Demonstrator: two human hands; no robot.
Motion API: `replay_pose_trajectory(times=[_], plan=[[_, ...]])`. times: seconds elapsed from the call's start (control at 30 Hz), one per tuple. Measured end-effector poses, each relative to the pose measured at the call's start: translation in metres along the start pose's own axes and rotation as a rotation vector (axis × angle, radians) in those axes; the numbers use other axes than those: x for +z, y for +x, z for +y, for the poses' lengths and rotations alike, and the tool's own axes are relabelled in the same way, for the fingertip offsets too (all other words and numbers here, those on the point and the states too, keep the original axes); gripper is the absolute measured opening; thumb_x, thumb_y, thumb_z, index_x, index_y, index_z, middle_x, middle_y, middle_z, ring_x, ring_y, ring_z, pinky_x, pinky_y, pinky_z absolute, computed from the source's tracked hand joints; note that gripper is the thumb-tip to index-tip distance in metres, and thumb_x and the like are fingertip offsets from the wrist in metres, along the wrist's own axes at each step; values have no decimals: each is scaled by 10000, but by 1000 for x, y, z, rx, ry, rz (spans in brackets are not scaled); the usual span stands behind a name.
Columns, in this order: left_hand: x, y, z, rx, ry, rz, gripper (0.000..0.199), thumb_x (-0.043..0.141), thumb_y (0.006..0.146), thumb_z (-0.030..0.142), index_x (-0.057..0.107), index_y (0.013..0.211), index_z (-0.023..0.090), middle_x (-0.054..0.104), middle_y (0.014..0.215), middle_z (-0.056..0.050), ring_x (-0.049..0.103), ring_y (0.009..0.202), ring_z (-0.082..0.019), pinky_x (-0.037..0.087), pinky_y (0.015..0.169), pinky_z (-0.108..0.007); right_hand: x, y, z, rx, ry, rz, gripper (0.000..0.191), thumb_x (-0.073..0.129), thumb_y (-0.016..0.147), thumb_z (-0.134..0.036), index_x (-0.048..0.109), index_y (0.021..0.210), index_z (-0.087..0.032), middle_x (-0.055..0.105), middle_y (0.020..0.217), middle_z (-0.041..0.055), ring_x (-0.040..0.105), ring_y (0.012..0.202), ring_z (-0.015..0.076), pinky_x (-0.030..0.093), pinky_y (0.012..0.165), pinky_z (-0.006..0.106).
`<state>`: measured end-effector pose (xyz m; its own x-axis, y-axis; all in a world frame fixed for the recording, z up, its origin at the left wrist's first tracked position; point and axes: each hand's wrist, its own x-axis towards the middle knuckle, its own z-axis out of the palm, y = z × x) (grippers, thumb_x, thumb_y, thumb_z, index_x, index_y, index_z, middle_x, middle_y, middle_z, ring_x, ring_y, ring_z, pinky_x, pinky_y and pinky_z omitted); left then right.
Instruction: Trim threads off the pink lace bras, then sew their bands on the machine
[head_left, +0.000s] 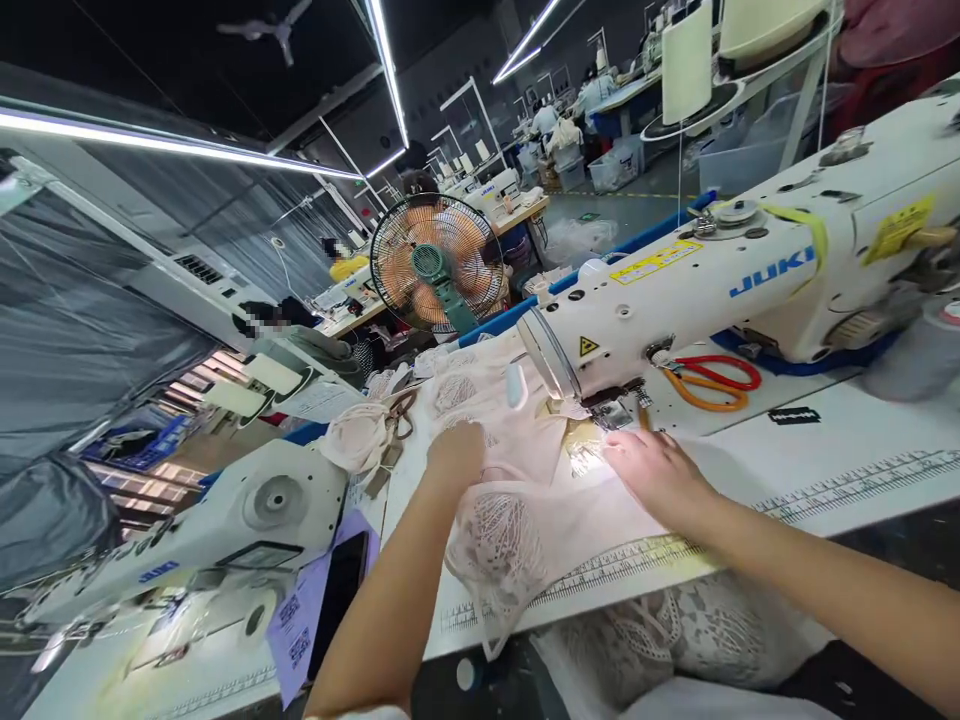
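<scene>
A pale pink garment with lace cups (502, 535) lies across the sewing machine table, part of it under the needle area. My right hand (656, 475) is beside the presser foot (611, 412), its fingers closed on the garment's edge. My left hand (459, 452) rests on the fabric left of the machine head; its fingers are hidden from view. The white JUKI sewing machine (675, 290) stretches to the upper right. Close behind my right hand are scissors (709, 385) with red and orange handles.
A black blade (795, 416) lies on the table at right, near a printed ruler strip (847, 485). Left are a second machine (262, 500), a phone (341, 590) and a purple paper (292, 625). More lace pieces (645, 635) hang below the edge. A fan (435, 262) stands behind.
</scene>
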<state>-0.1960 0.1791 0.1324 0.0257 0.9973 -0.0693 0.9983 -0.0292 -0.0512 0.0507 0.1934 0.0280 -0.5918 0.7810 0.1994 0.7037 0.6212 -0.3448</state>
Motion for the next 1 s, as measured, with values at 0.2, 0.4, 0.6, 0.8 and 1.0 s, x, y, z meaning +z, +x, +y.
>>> replay_pose_trajectory(times=[0.2,0.4,0.6,0.8,1.0], plan=[[41,40,78,60,-27,-86,212,516,835,185,582,1037,175,614,1081,-88,622,936,-213,489,775,-288,32,-13,-22,-37,-118,126,196,505,746,-39,654,779,-162,663,807,127,625,798,277,483,663,366],[67,84,84,-104,-75,-43,301,403,912,307,628,997,125,655,976,-153,649,915,-276,507,735,-348,59,-19,-27,-266,-83,179,346,570,796,-248,624,1124,-154,620,1204,159,550,1129,325,439,943,435],[53,71,74,-17,-127,-33,318,407,902,257,569,1143,129,619,1139,-171,612,1025,-279,498,822,-372,41,6,7,-450,31,85,455,640,744,-336,613,1151,-136,603,1244,138,538,1162,275,442,969,397],[72,20,70,502,-203,-113,391,451,902,362,522,1239,176,537,1327,-96,475,1241,-204,392,1035,-302,33,8,13,-464,154,81,352,671,720,-300,641,1038,-150,667,1098,122,579,1087,270,471,938,407],[95,20,71,506,-159,38,449,369,934,381,494,1265,105,522,1332,-152,456,1259,-237,386,1053,-378,40,-10,23,-471,142,196,320,524,813,-202,605,1113,-127,628,1192,150,548,1150,268,471,953,439]])
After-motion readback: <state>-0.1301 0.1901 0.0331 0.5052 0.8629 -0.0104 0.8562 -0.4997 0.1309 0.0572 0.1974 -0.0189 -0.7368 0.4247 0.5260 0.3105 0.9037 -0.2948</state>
